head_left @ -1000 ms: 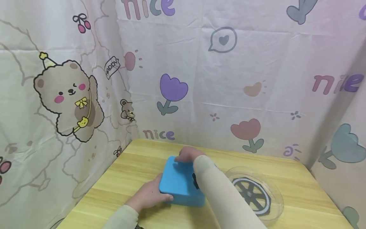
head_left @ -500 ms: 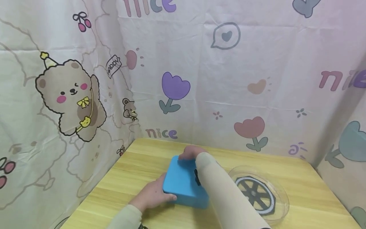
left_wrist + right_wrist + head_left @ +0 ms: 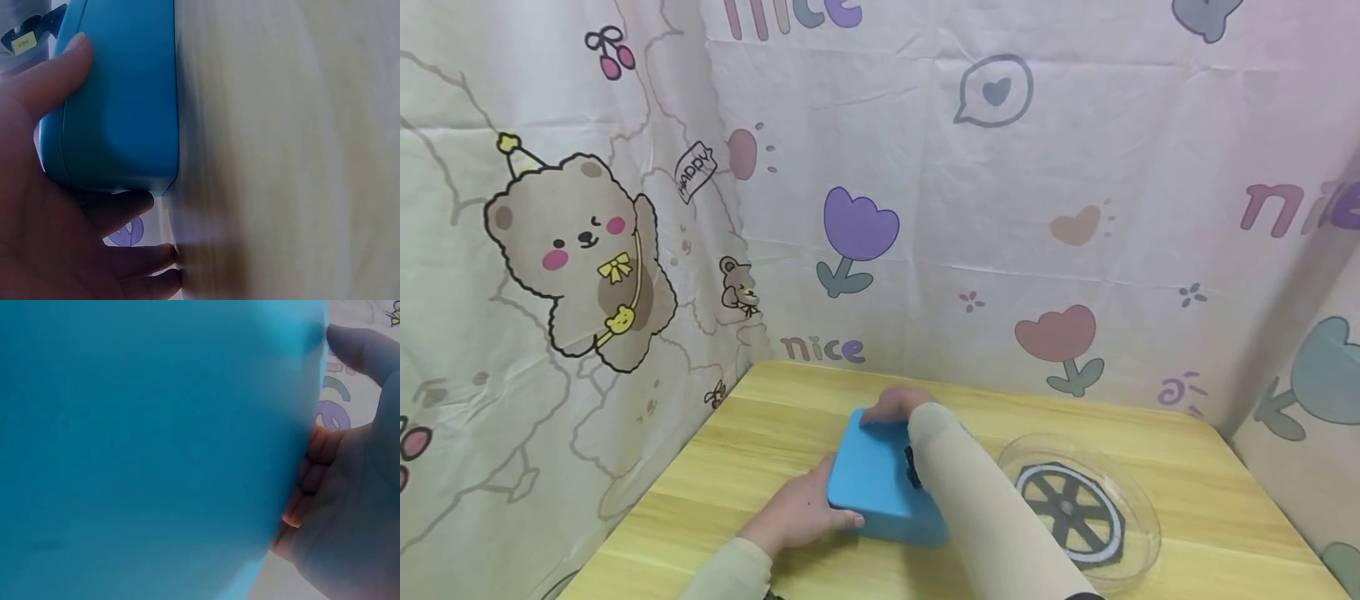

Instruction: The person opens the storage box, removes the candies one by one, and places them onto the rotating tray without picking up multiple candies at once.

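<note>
A blue rounded box (image 3: 880, 475) lies on the wooden table in the head view, a seam running along its side near the top (image 3: 119, 94). Around its near left corner my left hand (image 3: 801, 508) grips it, thumb on the front side; the lower fingers (image 3: 147, 261) reach down by the tabletop. At the far edge my right hand (image 3: 898, 403) holds the box, its thumb (image 3: 359, 350) on the top edge and its other fingers curled behind the far side. My right sleeve covers the box's right part.
Right of the box stands a clear round dish (image 3: 1138, 500) with a dark spoked wheel-like piece (image 3: 1067, 507) in it, partly behind my right forearm. The wooden table (image 3: 760, 433) ends at a printed curtain (image 3: 925, 208) at the back and left.
The whole scene has shifted slightly to the right in the head view. Both hands keep their places on the box, with hardly any movement.
</note>
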Tool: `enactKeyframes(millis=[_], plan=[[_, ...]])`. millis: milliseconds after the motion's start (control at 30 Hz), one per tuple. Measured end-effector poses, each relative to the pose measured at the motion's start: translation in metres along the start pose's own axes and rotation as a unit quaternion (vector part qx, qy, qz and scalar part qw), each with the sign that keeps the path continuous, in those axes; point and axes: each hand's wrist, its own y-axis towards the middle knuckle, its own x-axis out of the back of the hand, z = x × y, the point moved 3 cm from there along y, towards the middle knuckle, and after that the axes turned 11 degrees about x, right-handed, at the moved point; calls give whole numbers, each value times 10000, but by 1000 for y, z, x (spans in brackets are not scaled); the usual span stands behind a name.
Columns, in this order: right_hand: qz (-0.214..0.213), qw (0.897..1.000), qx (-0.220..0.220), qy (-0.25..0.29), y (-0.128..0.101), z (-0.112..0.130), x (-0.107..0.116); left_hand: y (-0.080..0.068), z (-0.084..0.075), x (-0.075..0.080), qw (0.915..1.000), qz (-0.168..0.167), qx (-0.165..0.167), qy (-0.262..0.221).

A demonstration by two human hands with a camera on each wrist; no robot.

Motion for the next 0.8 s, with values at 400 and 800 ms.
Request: enactKeyframes(millis=[400,800], plan=[[89,9994,-68,330,5,-1,3,3,-3,1,9999,-55,-130,28],[-9,9994,292,208,-10,4,6,2,0,1,9998,72,111,-127]])
